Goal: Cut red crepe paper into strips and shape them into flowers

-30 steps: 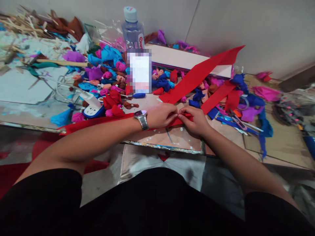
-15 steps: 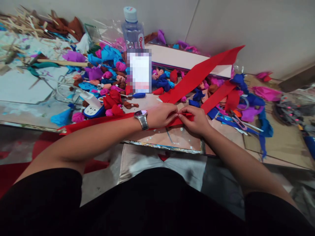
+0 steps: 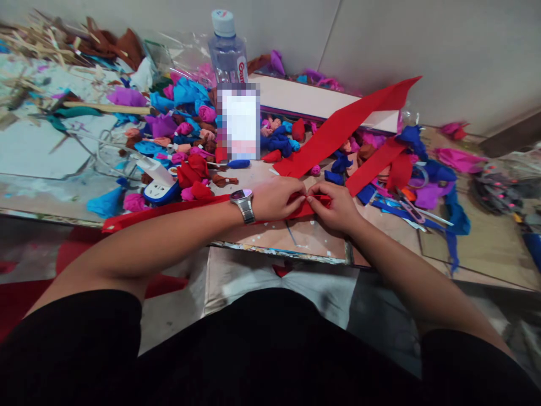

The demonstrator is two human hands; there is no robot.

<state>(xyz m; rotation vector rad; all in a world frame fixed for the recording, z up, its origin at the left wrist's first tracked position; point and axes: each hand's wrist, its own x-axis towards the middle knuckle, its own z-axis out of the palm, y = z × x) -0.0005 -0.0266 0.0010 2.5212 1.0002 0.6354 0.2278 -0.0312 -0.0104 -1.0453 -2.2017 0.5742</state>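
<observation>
My left hand (image 3: 279, 198), with a watch (image 3: 242, 204) on its wrist, pinches a red crepe paper strip (image 3: 177, 210) at the table's near edge. My right hand (image 3: 336, 207) pinches the same strip, its fingertips meeting those of the left. The strip runs leftward under my left forearm. What exactly lies between the fingertips is too small to make out. Just beyond my hands lies a wide red strip (image 3: 338, 132), slanting up to the right. Another red strip (image 3: 376, 164) lies beyond my right hand.
Many rolled paper flowers (image 3: 192, 166) crowd the table behind my left arm. A bottle (image 3: 228, 56) stands at the back, with a blurred-out rectangle before it. A power socket (image 3: 163, 186), pliers (image 3: 63, 118) and wooden sticks (image 3: 38, 42) lie left. Scissors (image 3: 409, 208) lie right.
Both hands keep their pinch in nearly the same place. The left end of the strip has shifted very slightly; nothing else visibly differs.
</observation>
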